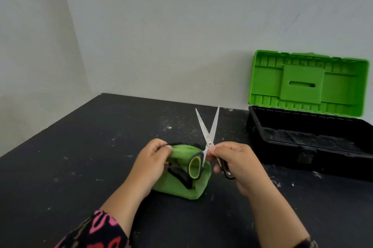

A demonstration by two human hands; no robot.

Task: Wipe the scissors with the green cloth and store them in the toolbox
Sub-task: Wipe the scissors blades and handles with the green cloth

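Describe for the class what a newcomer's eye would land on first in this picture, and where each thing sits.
First, the scissors, blades spread in a V and pointing up at the centre, held by the right hand. Beside them, the left hand grips the green cloth, bunched on the dark table. At far right stands the toolbox, its bright green lid raised against the wall.

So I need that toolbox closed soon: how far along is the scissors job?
Done: the toolbox stands open with its lid up, ready. In hand: the right hand holds the scissors with blades spread and pointing up, while the left hand grips the green cloth beside the handles. The cloth is not on the blades, so wiping looks early or unfinished. Left: finish wiping, then store the scissors.
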